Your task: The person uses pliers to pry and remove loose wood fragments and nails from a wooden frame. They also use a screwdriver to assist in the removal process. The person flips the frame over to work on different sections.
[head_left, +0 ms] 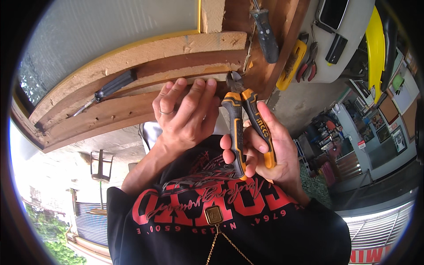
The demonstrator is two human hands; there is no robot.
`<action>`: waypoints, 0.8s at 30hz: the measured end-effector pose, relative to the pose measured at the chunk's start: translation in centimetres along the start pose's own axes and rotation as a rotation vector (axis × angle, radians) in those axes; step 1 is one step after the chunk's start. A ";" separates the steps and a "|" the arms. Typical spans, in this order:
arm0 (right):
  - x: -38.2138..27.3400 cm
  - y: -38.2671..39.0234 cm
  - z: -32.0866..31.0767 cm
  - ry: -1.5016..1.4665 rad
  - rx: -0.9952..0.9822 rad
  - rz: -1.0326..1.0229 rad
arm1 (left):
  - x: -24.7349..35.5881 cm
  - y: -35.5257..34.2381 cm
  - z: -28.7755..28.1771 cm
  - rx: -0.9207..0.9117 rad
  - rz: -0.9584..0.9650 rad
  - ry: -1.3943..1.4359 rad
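Observation:
My right hand (276, 145) grips a pair of cutting pliers (238, 132) with black and orange handles, spread apart. Its metal jaws are at the corner joint of a brown wooden frame (128, 108), against the end of a pale wood strip (172, 78). Whether they bite on anything is too small to tell. My left hand (187, 110), with a ring on one finger, holds the frame's near rail just left of the pliers. Its fingers curl over the rail, fingertips on the strip; the thumb is hidden.
A dark-handled screwdriver (115, 85) lies on the frame at left; another screwdriver (265, 35) lies near the corner. Glass (115, 39) fills the frame's inside. Right of it, a pale surface holds a yellow-backed brush (291, 66), red-handled pliers (307, 64) and a phone (333, 13).

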State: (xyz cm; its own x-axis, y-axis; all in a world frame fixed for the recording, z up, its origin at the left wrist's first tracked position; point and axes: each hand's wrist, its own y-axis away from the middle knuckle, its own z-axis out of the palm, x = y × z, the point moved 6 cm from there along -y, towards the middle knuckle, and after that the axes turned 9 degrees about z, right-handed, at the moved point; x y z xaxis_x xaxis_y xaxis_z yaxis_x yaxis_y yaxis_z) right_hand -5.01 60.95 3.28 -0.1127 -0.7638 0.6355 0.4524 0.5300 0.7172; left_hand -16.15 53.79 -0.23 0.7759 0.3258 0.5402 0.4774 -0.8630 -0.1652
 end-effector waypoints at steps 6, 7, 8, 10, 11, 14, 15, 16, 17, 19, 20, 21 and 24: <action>0.0 0.5 1.3 0.010 0.158 -0.019 | 0.0 0.1 0.1 -0.004 -0.030 0.023; 0.0 0.6 1.4 0.010 0.190 -0.019 | 0.0 0.0 0.1 -0.001 -0.030 0.032; -0.1 0.7 1.4 0.038 0.200 -0.012 | 0.0 -0.1 0.1 0.003 -0.028 0.042; 0.0 0.7 1.2 0.074 0.211 -0.002 | 0.0 0.2 0.2 0.012 -0.024 -0.001; -0.1 0.7 1.0 0.083 0.210 0.000 | 0.0 0.2 0.3 0.013 -0.027 0.002; 0.1 0.5 1.0 0.071 0.200 -0.012 | 0.0 0.2 0.3 0.016 -0.034 0.011; 0.0 0.4 1.0 0.083 0.207 -0.019 | -0.1 0.2 0.4 0.017 -0.035 0.013; 0.1 0.3 0.9 0.094 0.215 -0.027 | -0.1 0.2 0.3 0.019 -0.036 0.016; -0.1 0.3 0.6 0.147 0.238 -0.051 | -0.1 0.2 0.4 0.018 -0.035 0.014; -0.2 0.1 -0.3 0.251 0.283 -0.100 | 0.0 0.3 0.4 0.013 -0.032 0.011; -0.2 0.1 -0.5 0.287 0.325 -0.120 | 0.0 0.3 0.3 0.009 -0.031 0.028; -0.2 0.1 -0.6 0.321 0.367 -0.138 | -0.1 0.2 0.2 0.005 -0.029 0.045; -0.5 0.0 -1.3 0.429 0.325 -0.199 | -0.1 0.1 0.0 0.010 -0.020 0.054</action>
State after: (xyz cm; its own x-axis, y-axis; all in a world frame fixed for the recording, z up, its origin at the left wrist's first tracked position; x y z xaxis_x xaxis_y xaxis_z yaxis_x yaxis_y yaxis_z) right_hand -3.81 60.86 2.54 0.2321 -0.9055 0.3552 0.1563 0.3952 0.9052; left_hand -16.14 53.69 -0.33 0.7433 0.3213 0.5868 0.4968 -0.8525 -0.1625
